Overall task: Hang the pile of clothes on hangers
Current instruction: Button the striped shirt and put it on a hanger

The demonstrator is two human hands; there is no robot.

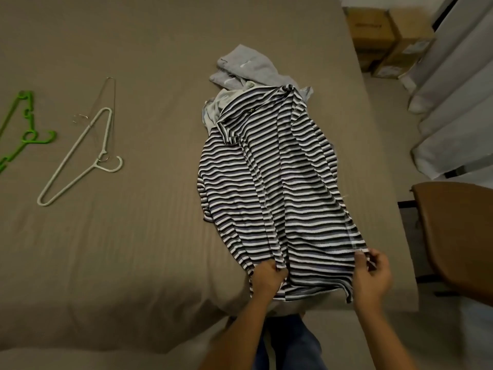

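Note:
A black-and-white striped shirt (274, 188) lies stretched along the bed, its near hem towards me. My left hand (266, 279) grips a bunch of that hem at the left. My right hand (372, 276) pinches the hem's right corner. Grey clothes (242, 68) lie partly under the shirt's far end. Off to the left on the bed lie a white plastic hanger (77, 161), a thin wire hanger (108, 102) crossing it, and a green hanger (24, 129) cut off by the frame's edge.
The brown bed sheet (133, 236) fills most of the view. A brown chair (458, 236) stands close at the right. Cardboard boxes (384, 36) sit on the floor beyond the bed's far right corner, beside grey curtains (458, 89).

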